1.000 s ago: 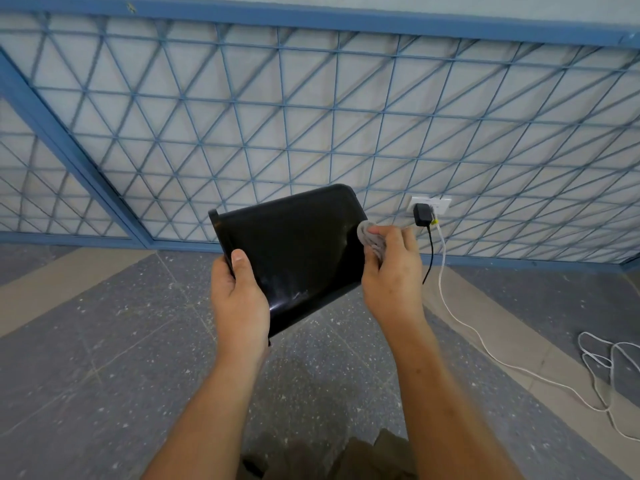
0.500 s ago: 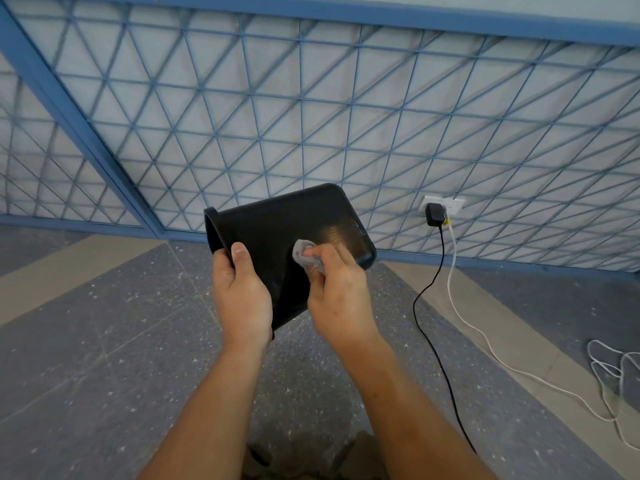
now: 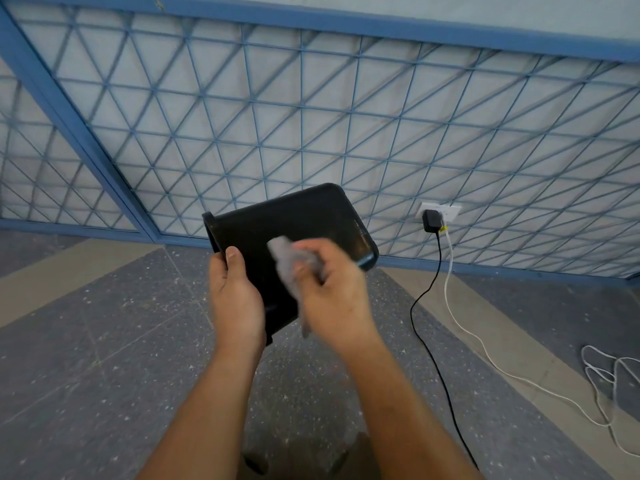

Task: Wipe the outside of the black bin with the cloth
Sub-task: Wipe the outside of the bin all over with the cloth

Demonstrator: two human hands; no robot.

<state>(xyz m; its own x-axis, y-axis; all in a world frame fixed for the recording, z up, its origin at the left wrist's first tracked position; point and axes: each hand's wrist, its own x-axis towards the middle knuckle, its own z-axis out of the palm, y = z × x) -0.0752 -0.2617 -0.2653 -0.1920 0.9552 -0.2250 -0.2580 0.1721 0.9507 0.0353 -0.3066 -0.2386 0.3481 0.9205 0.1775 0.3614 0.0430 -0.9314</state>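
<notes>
Your left hand [image 3: 237, 296] curls round the rim of the glossy, round-cornered black plastic bin [image 3: 298, 220]; your right hand [image 3: 334, 289] pinches the crumpled grey cloth [image 3: 289, 261] against its smooth side.

glossy black bin [image 3: 304, 216], speckled stone floor [image 3: 104, 341]

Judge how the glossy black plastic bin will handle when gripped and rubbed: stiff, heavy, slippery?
Probably light: the left hand alone holds the glossy black plastic bin up by its rim. Likely stiff: its wall looks flat under the grey cloth. Its sheen suggests slipperiness.
</notes>
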